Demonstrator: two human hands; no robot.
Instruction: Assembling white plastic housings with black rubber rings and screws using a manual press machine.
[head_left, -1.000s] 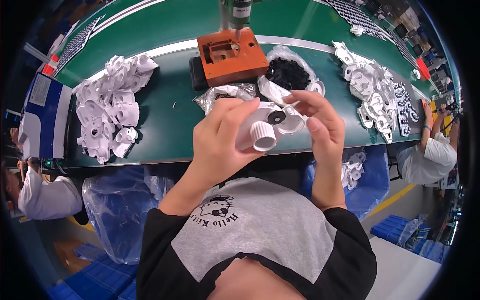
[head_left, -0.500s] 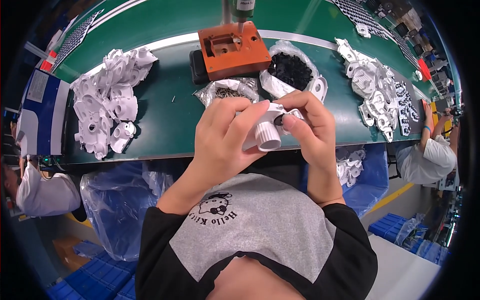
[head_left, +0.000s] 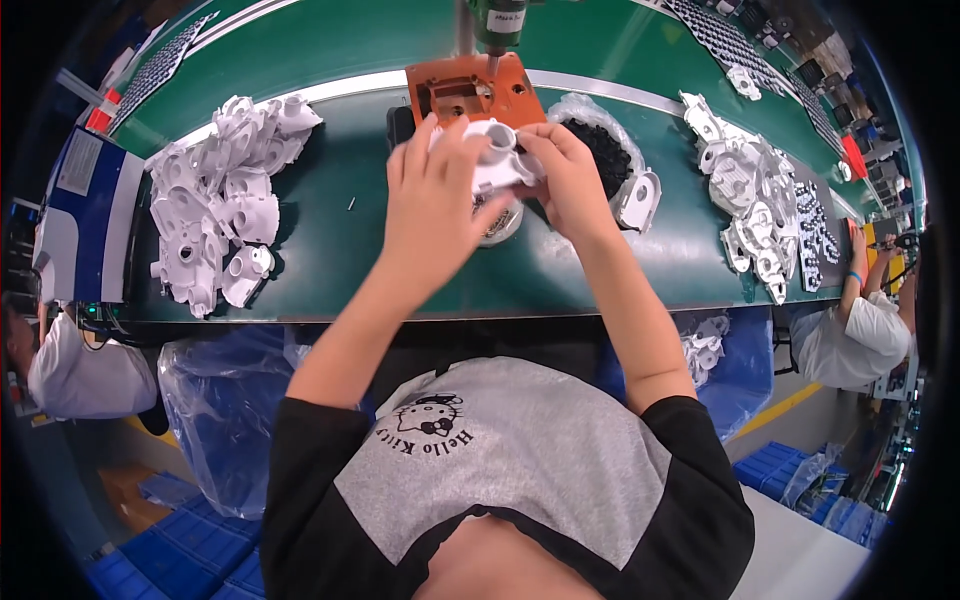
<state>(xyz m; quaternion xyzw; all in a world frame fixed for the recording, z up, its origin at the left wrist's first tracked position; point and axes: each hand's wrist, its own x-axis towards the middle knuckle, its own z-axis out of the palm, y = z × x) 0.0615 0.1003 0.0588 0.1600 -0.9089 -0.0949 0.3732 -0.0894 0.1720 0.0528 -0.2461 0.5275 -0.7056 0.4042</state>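
On the green bench [head_left: 340, 270], a heap of white moulded parts [head_left: 225, 195] lies far left. The left hand [head_left: 437, 205] wraps its fingers around a white plastic housing [head_left: 495, 160] held above the bench, just in front of an orange fixture [head_left: 470, 92]. The right hand [head_left: 568, 180] pinches the housing's other side. A bag of black pieces [head_left: 610, 150] sits just right, and more white parts [head_left: 750, 190] lie farther right.

two hands [head_left: 430, 215] (one white part [head_left: 495, 160])

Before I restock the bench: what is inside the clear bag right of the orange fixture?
The clear bag holds a heap of small black parts. The right hand covers its near left side, so how far the heap runs there is hidden.
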